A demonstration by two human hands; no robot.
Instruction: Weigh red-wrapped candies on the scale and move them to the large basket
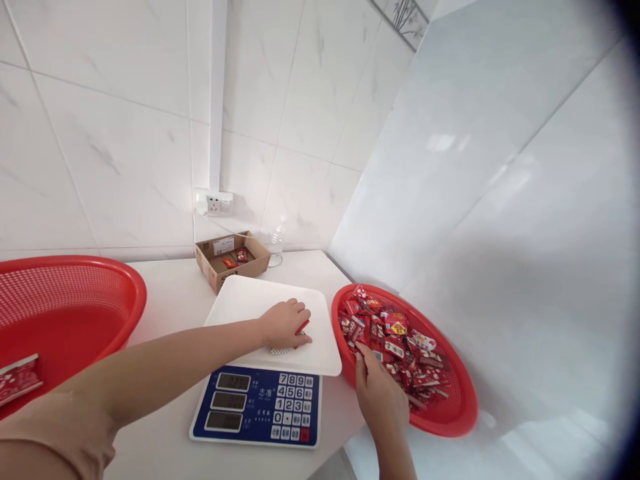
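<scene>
My left hand (pixel 286 325) is over the white weighing pan (pixel 235 301) of a digital scale (pixel 257 408). Its fingers curl round a small red snack packet (pixel 302 327), mostly hidden by the hand, and a white dotted piece of wrapper (pixel 279 351) shows under the palm. At the near rim of the right red basket (pixel 463 420), my right hand (pixel 381 388) pinches thumb and forefinger at the edge of the heaped red snack packets (pixel 395 328). What lies between those fingertips is partly hidden; it looks like one packet.
Another red basket (pixel 135 293) at left holds a larger red-and-white packet (pixel 20 379). Behind the scale are an open cardboard box (pixel 207 262) with a few packets and a clear plastic bottle (pixel 278 239). A wall socket (pixel 214 203) has a cable plugged in.
</scene>
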